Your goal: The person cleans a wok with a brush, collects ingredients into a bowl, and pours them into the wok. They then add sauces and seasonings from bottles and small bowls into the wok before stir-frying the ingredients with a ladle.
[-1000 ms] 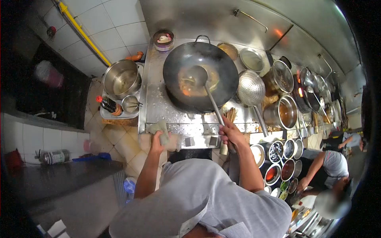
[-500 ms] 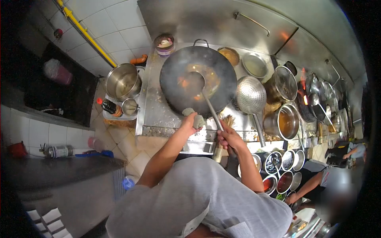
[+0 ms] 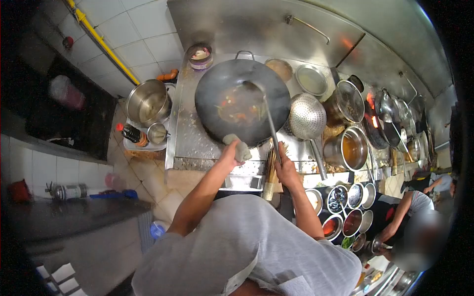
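A large black wok [image 3: 210, 89] sits on the steel stove, with steam rising from it. In its bottom lies saucy food [image 3: 239, 109] with red, yellow and green bits. My left hand [image 3: 230, 157] is closed round a folded grey-green cloth [image 3: 240, 149] at the near edge of the wok; the cloth hides what lies beneath it. My right hand [image 3: 286, 170] grips the handle of a long ladle [image 3: 270, 121]. The ladle's bowl, blurred by steam, is over the far right part of the wok. A bundled-straw brush [image 3: 270, 180] stands beside my right hand.
A perforated strainer [image 3: 307, 117] lies right of the wok, near a pot of brown liquid [image 3: 354, 150]. Seasoning bowls [image 3: 337, 197] stand at lower right, by a co-worker's arm [image 3: 396, 217]. Left are a steel pot [image 3: 146, 102] and a sauce bottle [image 3: 132, 134]. Flames [image 3: 374, 121] show at right.
The ladle's bowl has moved from the middle of the food up towards the wok's far right side, its handle now steeper. My left hand stays at the near rim with the cloth.
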Demonstrator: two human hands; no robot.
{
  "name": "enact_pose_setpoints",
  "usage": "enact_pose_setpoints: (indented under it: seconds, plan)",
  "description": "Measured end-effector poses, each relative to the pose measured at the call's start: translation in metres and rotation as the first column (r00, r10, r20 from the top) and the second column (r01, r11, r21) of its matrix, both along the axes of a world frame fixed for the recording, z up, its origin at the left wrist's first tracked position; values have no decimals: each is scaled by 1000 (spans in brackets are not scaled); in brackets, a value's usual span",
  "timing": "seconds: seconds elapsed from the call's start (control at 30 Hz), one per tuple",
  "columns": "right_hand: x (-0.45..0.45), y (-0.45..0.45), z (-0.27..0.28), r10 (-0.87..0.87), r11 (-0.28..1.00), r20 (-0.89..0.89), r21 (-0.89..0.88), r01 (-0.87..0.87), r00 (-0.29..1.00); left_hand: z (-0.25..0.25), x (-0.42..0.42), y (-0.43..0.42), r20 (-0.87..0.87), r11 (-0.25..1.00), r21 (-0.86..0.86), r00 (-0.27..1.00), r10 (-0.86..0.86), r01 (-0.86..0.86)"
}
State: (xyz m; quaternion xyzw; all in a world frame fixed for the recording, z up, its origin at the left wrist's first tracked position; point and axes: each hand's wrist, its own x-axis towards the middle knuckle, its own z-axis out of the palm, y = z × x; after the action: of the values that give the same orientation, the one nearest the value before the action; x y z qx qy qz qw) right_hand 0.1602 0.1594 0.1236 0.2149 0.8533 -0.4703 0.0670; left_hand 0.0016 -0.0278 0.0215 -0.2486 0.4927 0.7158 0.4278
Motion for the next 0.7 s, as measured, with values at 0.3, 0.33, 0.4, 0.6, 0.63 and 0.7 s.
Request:
enact_pose_setpoints:
  seconds: [0.3,0.33,0.4,0.6,0.63,0.7]
  plan:
    - [-18,-42,3,-229,679,159,-681,274,960,-36,46,-159,-234,367,-929,701,-673,42]
    - [-19,-35,5,-228,315,239,-899,304,944,-42,56,-175,-204,269,-963,656,-726,-1]
    - [-18,-19,-6,-165,-329,380,-891,312,910,-78,74,-204,-216,213,-974,615,-759,-79]
    - [-17,-25,55,-150,308,260,-904,295,954,-70,75,-202,-386,182,-894,500,-775,-409]
    - [-15,-27,63,-149,311,260,-904,294,954,-58,70,-195,-496,182,-775,404,-769,-606]
    - [-4,-33,72,-21,897,130,-436,76,991,-31,56,-180,-609,355,-727,315,-728,-587]
